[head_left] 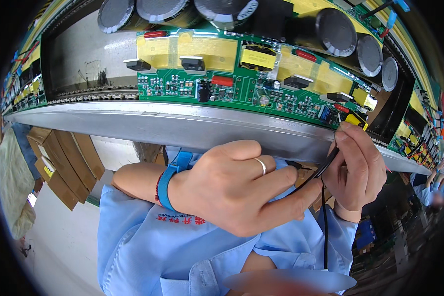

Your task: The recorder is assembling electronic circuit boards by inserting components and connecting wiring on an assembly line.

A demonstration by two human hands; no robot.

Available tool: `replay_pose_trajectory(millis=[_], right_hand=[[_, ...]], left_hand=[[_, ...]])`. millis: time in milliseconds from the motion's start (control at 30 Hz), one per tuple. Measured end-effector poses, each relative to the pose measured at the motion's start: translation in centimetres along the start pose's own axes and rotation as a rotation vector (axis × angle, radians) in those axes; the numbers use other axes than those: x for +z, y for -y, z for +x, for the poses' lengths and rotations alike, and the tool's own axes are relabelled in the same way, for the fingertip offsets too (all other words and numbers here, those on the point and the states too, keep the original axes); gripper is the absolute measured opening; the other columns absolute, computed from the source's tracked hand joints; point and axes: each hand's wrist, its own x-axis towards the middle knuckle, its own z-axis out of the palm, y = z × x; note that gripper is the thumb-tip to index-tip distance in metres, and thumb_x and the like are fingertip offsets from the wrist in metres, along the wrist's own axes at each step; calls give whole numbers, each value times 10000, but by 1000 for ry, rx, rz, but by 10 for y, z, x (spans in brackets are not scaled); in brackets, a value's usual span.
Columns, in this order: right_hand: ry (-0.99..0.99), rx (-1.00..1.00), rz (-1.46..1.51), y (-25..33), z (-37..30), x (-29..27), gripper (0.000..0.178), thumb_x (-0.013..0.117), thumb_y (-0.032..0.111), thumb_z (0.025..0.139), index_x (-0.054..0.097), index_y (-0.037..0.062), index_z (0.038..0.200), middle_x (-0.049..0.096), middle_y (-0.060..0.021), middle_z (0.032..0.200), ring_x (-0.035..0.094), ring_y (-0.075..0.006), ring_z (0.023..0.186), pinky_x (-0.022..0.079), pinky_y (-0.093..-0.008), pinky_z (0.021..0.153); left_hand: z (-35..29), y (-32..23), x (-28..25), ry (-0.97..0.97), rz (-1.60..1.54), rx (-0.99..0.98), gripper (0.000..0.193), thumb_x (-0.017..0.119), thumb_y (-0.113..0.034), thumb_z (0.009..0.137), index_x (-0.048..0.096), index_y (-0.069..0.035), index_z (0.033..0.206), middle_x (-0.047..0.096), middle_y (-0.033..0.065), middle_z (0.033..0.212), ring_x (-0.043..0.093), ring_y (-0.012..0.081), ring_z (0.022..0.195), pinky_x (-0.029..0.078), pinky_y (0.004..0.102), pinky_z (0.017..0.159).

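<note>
The right hand, nearer, pinched the black wire close to the green board's near right corner. The wire sloped back and left toward the left hand (I couldn't tell whether that grip squeezed it).

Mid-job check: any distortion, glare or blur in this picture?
Head view: the rail arches from fisheye distortion and carries a pale sheen; the board, left hand and right hand look fairly sharp; a blurred oval sits at the bottom; lower right is dim.
</note>
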Motion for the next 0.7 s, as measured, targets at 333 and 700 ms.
replay_pose_trajectory(millis=[333, 700], right_hand=[[63, 251, 88, 13, 7, -3, 376, 606, -186, 660, 641, -35, 1003, 696, -168, 912, 690, -273, 747, 555, -316, 603], [56, 202, 32, 18, 18, -4, 352, 625, -156, 698, 615, -43, 1031, 686, -163, 911, 690, -286, 769, 561, -330, 660]], left_hand=[[0, -5, -3, 30, -111, -111, 333, 688, -266, 786, 723, -103, 1074, 658, -26, 742, 411, 51, 476, 225, 234, 472], [37, 23, -23, -323, 741, 234, 293, 642, -197, 536, 746, -146, 806, 682, -30, 876, 479, 103, 637, 305, 266, 562]])
